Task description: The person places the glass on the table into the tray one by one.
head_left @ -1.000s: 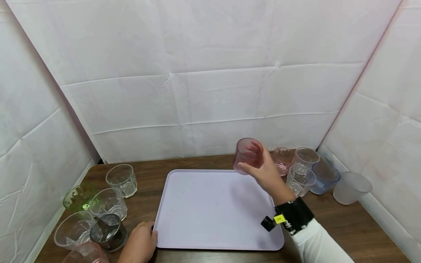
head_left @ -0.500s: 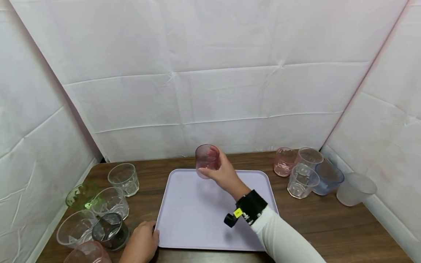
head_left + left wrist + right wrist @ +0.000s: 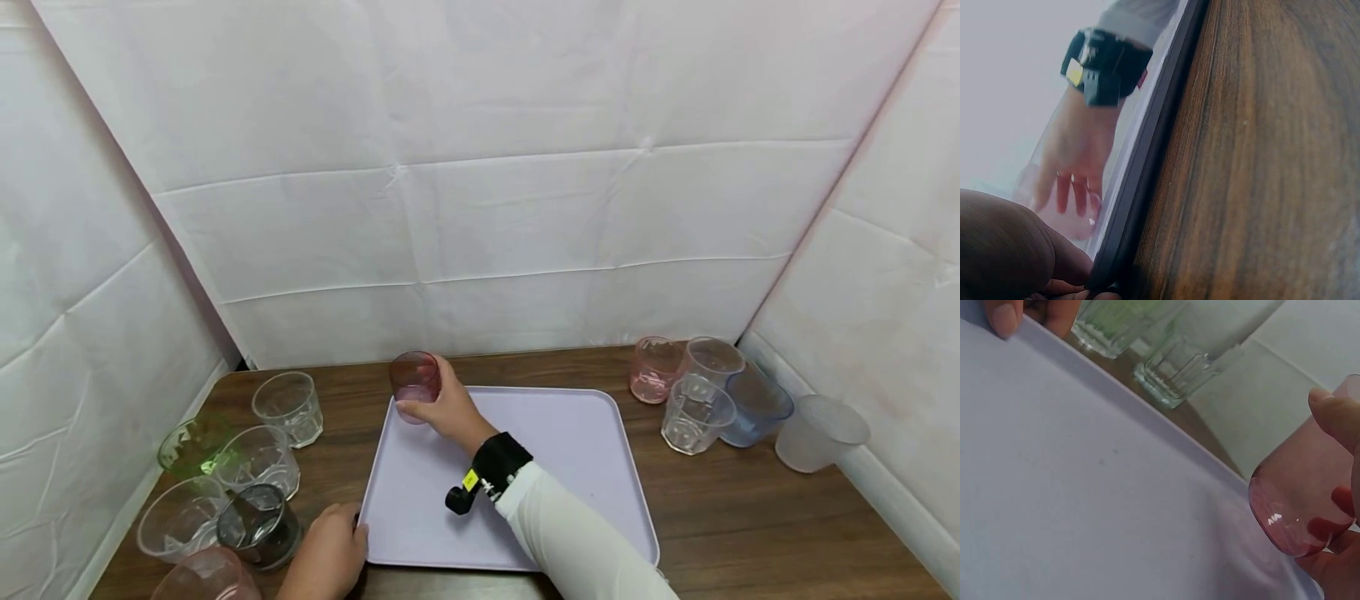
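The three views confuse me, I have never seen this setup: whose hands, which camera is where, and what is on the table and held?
No machine: a person's bare hands. The wide picture is from a head camera; the two close ones are from wrist cameras. The right hand has its fingers round a pink glass over the far left corner of a lilac tray. The left hand grips the tray's near left corner. More glasses stand on the wooden table on both sides.

I am stretching my right arm, in its white sleeve and black wristband, forward toward the far left, my right hand [image 3: 442, 407] curling fingers and thumb in a grip. My left hand [image 3: 327, 557] is resting near me, thumb pinching an edge.
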Tool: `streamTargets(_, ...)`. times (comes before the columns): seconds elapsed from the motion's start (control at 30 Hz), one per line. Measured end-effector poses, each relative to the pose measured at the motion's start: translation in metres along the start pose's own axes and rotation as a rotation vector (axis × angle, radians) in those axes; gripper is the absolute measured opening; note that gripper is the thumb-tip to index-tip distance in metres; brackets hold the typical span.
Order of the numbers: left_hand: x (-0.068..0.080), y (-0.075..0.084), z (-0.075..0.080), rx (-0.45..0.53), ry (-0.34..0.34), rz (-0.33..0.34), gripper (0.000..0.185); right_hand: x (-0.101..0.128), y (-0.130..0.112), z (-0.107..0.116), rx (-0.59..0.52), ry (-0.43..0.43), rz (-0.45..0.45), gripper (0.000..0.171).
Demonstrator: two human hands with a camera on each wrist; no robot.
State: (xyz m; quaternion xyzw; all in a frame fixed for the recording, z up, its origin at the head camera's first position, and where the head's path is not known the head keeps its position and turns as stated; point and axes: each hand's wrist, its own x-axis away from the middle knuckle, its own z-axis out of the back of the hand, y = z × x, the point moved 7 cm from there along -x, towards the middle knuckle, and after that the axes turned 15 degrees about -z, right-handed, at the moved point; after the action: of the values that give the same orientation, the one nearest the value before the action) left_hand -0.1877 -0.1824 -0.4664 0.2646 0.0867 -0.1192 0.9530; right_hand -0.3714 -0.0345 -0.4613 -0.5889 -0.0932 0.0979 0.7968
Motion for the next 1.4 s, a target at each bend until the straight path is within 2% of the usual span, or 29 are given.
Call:
streamTargets(0.2,-0.003,0.004,0.000,0.007,0.010,-0.015,0.017,-0.009,0.005,-0.008,0.024,0.016,0.023,0.089)
streamTargets(0.53,-0.006,0.007,0.002,0.003,0.025,-0.039,0.015,-0.011,0.000,-0.006,0.131,0.037,0.036,0.088)
streamTargets(0.7,-0.006,0.006,0.001,-0.001,0.021,-0.039,0.017,-0.007,-0.001,-0.003,0.204,0.009,0.046,0.079)
streamTargets(0.83,-0.006,0.005,0.000,-0.006,0.013,-0.041,0.017,-0.001,-0.006,0.006,0.239,-0.005,0.020,0.075)
streamTargets(0.97,-0.007,0.005,-0.001,-0.008,0.008,-0.046,0.017,0.007,-0.008,0.023,0.288,-0.010,-0.040,0.068)
streamTargets(1.13,-0.006,0.003,-0.001,-0.007,0.003,-0.050,0.016,0.019,-0.011,0.055,0.395,-0.003,-0.110,0.040)
streamTargets(1.27,-0.004,0.001,-0.002,-0.009,-0.005,-0.037,0.017,0.035,-0.022,0.086,0.452,0.008,-0.091,0.021)
streamTargets(1.4,-0.002,-0.001,-0.002,-0.019,0.002,-0.041,0.017,0.058,-0.035,0.123,0.461,0.045,-0.042,0.018)
